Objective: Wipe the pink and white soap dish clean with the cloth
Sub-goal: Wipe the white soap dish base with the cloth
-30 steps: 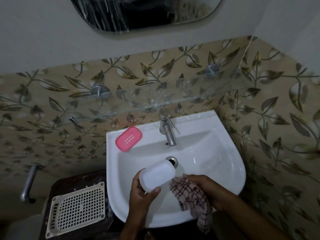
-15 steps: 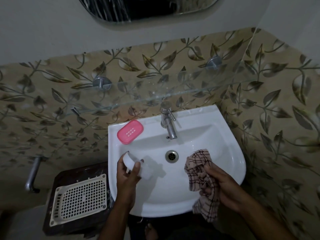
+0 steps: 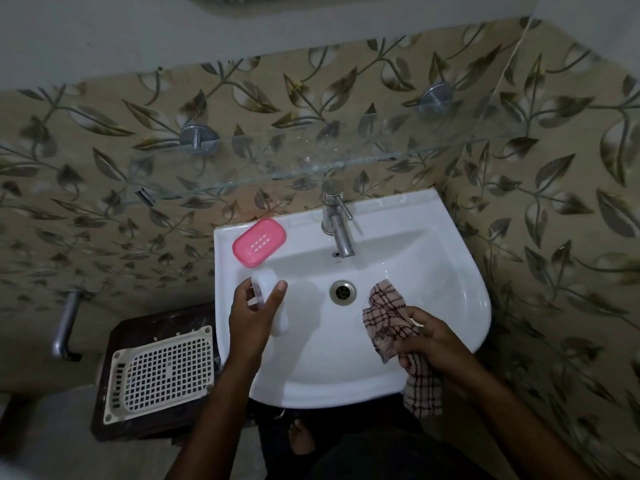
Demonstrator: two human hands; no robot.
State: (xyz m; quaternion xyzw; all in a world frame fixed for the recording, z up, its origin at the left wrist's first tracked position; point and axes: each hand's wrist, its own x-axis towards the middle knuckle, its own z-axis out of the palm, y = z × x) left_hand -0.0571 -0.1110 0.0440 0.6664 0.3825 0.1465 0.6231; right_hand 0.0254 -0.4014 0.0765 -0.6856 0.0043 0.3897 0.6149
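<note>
The pink part of the soap dish (image 3: 259, 242), with drain slots, lies on the back left rim of the white sink (image 3: 460, 258). My left hand (image 3: 254, 315) holds the white part of the soap dish (image 3: 268, 285) on edge over the sink's left side, just below the pink part. My right hand (image 3: 433, 341) grips the checked cloth (image 3: 388, 315) over the basin's right side, apart from the white part. The cloth's tail hangs past the sink's front edge.
A chrome tap (image 3: 337, 225) stands at the back of the sink above the drain (image 3: 343, 292). A glass shelf (image 3: 311, 171) juts out above the tap. Left of the sink, a white grid tray (image 3: 161, 374) lies on a dark stool (image 3: 166, 318). A pipe (image 3: 65, 323) sticks out from the left wall.
My left hand carried the white part from the basin's front middle up and left toward the pink part. My right hand with the cloth drew away to the right.
</note>
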